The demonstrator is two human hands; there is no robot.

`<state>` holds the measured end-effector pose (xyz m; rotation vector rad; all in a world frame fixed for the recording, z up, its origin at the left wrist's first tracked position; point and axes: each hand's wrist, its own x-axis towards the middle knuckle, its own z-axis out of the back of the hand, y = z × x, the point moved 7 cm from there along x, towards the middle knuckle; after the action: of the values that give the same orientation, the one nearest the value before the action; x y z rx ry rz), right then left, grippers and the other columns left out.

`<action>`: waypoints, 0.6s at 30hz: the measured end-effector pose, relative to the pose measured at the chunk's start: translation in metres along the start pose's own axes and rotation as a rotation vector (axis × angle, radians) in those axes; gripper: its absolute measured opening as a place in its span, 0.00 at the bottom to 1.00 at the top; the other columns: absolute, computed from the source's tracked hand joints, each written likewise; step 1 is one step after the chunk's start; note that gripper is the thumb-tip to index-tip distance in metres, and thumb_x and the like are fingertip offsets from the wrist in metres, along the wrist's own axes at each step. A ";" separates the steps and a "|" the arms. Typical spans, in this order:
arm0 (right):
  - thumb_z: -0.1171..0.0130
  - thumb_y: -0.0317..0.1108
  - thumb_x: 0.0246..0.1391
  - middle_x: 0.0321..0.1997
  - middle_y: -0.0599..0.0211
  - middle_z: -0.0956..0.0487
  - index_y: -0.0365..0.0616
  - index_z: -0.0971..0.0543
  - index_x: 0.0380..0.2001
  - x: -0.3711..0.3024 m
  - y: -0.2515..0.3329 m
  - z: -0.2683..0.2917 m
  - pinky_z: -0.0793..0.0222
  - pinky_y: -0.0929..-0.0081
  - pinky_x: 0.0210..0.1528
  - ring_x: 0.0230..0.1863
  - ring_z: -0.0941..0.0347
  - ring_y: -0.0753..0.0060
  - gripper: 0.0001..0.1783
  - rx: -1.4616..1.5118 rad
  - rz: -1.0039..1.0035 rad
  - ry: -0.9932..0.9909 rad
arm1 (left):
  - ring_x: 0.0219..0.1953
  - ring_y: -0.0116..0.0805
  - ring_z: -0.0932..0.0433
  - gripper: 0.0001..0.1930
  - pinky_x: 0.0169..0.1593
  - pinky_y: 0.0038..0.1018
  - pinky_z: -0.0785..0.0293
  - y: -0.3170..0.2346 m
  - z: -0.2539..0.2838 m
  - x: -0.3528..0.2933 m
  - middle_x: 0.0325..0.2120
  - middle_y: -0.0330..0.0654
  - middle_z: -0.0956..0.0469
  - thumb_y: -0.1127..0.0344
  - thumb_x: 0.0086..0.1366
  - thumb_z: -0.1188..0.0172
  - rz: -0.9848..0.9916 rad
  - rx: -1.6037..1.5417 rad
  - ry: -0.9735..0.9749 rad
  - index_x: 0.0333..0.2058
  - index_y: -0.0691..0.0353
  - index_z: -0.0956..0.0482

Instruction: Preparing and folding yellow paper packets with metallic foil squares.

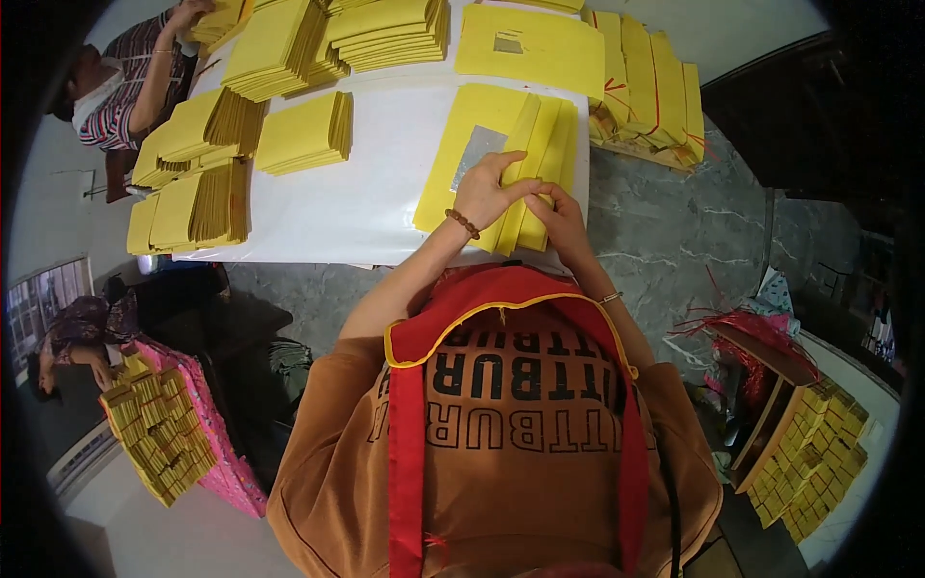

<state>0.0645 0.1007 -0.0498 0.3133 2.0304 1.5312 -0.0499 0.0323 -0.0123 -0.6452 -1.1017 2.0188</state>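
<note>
A stack of yellow paper sheets (438,197) lies on the white table in front of me, with a silver rectangle (479,154) on its face. Several lengthwise folds or overlapping edges run down its right part. My left hand (489,191), with a beaded bracelet at the wrist, rests on the paper, thumb and forefinger stretched apart. My right hand (561,223) meets it at the folded edge, fingertips pinched on the paper there. The tips of both hands nearly touch, and how many layers lie between the right fingers is hidden.
Folded yellow paper stacks (306,135) stand across the white table (385,183). Another silver-marked sheet pile (554,53) lies at the far side, beside red-tied bundles (650,87). Co-workers (130,87) are at the left. Packed yellow bundles (809,462) sit at lower right.
</note>
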 end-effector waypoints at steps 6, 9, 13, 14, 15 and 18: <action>0.44 0.36 0.51 0.34 0.72 0.28 0.40 0.27 0.35 0.001 -0.003 0.001 0.36 0.84 0.37 0.35 0.33 0.83 0.11 0.004 0.006 0.017 | 0.37 0.45 0.27 0.24 0.40 0.32 0.31 0.003 -0.001 0.000 0.36 0.50 0.27 0.52 0.52 0.40 -0.070 -0.051 -0.024 0.44 0.62 0.27; 0.45 0.36 0.51 0.32 0.73 0.28 0.40 0.28 0.35 0.001 -0.004 0.002 0.36 0.83 0.36 0.33 0.33 0.83 0.11 0.020 -0.034 0.009 | 0.36 0.45 0.27 0.23 0.39 0.31 0.31 0.001 0.002 0.000 0.36 0.51 0.27 0.54 0.53 0.42 -0.099 -0.084 -0.036 0.43 0.63 0.27; 0.48 0.34 0.52 0.30 0.73 0.27 0.40 0.28 0.35 0.000 -0.006 0.003 0.36 0.84 0.35 0.31 0.33 0.83 0.10 0.077 -0.054 0.013 | 0.32 0.44 0.27 0.20 0.37 0.31 0.31 0.001 0.002 -0.001 0.35 0.51 0.26 0.59 0.53 0.43 -0.009 -0.091 0.010 0.42 0.64 0.26; 0.48 0.34 0.52 0.30 0.73 0.27 0.40 0.28 0.35 0.000 -0.007 0.004 0.36 0.84 0.35 0.31 0.33 0.83 0.10 0.078 -0.054 0.014 | 0.31 0.44 0.27 0.19 0.36 0.31 0.31 0.004 0.002 -0.001 0.35 0.51 0.26 0.61 0.53 0.45 -0.035 -0.117 -0.044 0.42 0.64 0.26; 0.48 0.33 0.51 0.30 0.73 0.27 0.40 0.28 0.35 0.001 -0.007 0.004 0.36 0.84 0.34 0.31 0.33 0.83 0.09 0.083 -0.037 0.018 | 0.30 0.43 0.27 0.18 0.35 0.31 0.31 0.005 0.005 0.000 0.34 0.52 0.26 0.63 0.52 0.46 -0.061 -0.142 -0.098 0.41 0.65 0.26; 0.49 0.32 0.51 0.30 0.72 0.27 0.41 0.28 0.34 0.001 -0.007 0.005 0.37 0.84 0.35 0.31 0.33 0.83 0.09 0.094 -0.023 0.018 | 0.29 0.43 0.27 0.17 0.34 0.32 0.31 0.015 0.004 0.002 0.33 0.52 0.26 0.65 0.51 0.47 0.034 -0.201 -0.106 0.40 0.65 0.26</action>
<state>0.0674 0.1027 -0.0578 0.3128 2.1166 1.4322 -0.0589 0.0264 -0.0237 -0.6674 -1.3779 2.0064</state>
